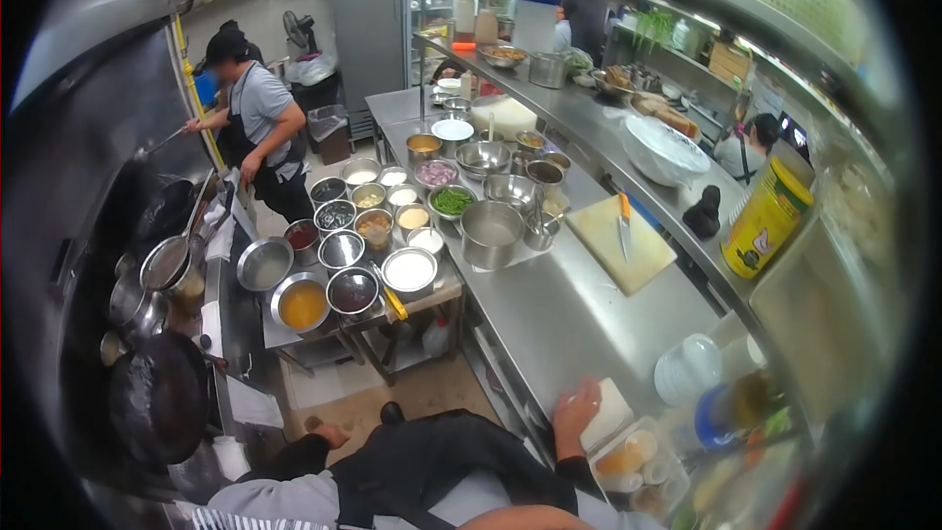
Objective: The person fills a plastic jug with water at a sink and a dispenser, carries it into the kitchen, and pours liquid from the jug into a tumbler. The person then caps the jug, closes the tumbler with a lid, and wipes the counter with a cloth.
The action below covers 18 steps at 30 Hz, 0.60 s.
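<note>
At the lower right, my right hand (577, 406) rests at the edge of a folded white cloth (610, 412) on the steel counter (549, 334). Its fingers look bent, and whether they grip the cloth is too blurred to tell. My left hand (332, 434) hangs low beside my dark apron (432, 461), near the stove side, over the floor. Its fingers are small and blurred. Just right of my right hand is a container (633, 456) with orange and white contents. A stack of clear lids or bowls (687, 370) stands beyond the cloth.
Ahead, bowls of sauces and chopped food crowd a low table (446, 292). A knife (624, 226) lies on a cutting board (638, 265). Woks (157, 397) line the stove at left, where a person (260, 118) works. Another person (746, 149) is behind the shelf.
</note>
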Each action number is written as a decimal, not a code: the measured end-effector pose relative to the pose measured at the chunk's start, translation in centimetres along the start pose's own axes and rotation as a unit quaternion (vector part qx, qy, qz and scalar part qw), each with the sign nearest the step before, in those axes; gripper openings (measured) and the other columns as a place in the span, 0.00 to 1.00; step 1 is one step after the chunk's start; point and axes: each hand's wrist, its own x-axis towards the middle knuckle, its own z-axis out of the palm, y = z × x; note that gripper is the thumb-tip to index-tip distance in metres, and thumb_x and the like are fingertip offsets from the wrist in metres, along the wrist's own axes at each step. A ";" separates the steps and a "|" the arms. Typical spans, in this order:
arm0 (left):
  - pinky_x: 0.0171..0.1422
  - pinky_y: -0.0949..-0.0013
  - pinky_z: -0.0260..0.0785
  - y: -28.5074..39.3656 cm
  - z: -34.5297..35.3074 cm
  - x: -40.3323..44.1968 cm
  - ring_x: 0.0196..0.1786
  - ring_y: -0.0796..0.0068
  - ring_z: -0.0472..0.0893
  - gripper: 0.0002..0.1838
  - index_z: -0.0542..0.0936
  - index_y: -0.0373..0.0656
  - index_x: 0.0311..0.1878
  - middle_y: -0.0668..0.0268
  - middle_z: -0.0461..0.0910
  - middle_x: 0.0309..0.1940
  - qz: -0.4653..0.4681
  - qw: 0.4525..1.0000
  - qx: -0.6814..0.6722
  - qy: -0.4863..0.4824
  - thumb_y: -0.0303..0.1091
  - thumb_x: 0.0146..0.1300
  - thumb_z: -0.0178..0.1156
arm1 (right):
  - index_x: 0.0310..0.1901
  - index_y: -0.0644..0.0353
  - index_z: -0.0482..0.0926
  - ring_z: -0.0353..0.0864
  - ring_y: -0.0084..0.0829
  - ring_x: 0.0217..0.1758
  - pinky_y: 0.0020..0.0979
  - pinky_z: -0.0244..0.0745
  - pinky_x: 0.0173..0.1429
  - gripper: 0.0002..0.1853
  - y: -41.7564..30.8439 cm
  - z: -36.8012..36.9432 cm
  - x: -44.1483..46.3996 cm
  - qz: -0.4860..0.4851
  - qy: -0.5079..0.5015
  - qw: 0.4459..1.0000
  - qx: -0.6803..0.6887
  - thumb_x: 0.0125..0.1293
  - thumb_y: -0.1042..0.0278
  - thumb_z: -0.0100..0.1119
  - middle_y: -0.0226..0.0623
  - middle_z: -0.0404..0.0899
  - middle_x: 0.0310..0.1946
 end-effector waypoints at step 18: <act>0.73 0.52 0.72 -0.4 5.1 -2.1 0.68 0.50 0.82 0.29 0.89 0.41 0.57 0.51 0.86 0.62 0.011 0.995 -0.095 0.039 0.58 0.72 0.59 | 0.72 0.55 0.76 0.67 0.48 0.77 0.53 0.59 0.80 0.33 -3.8 4.3 0.3 -0.242 -0.100 0.965 -0.035 0.69 0.51 0.67 0.45 0.71 0.75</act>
